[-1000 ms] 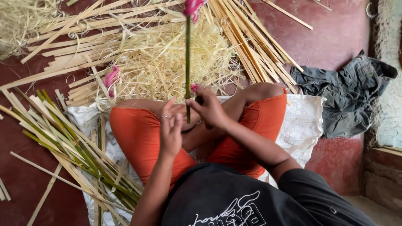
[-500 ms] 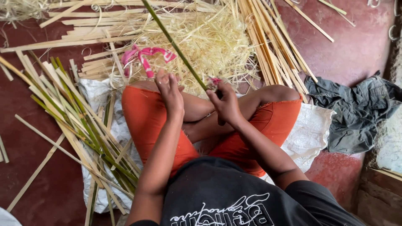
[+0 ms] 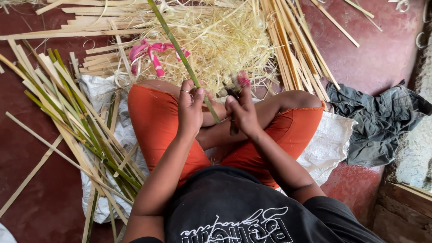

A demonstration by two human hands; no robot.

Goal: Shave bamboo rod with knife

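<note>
At nine o'clock from the hands, a pile of green and pale bamboo strips (image 3: 76, 121) lay fanned across the red floor (image 3: 31, 198) and over the edge of a white woven sack (image 3: 101, 94). At eleven o'clock, just beyond the orange-clad left knee (image 3: 150, 117), a pink strip of cloth (image 3: 155, 54) sat on the near edge of a heap of pale shavings (image 3: 225, 40).

The left hand (image 3: 191, 110) was closed around a long green bamboo strip (image 3: 180, 51), fingers curled round it and thumb pressed against it, a ring on one finger. The strip ran from the lap up toward eleven o'clock and out of the top of the view, its lower end dropping between the two hands.

At three o'clock from it, almost touching, the right hand (image 3: 243, 114) was shut on a dark knife (image 3: 231, 94) with a blurred pink end; the blade stood near the strip, though whether it touched could not be told.

At one o'clock a bundle of pale split slats (image 3: 292, 54) lay slanted on the floor. At three o'clock, past the right knee (image 3: 297, 121) and the sack's far corner, a crumpled dark grey cloth (image 3: 382, 117) lay beside a rough wall (image 3: 416, 153).
</note>
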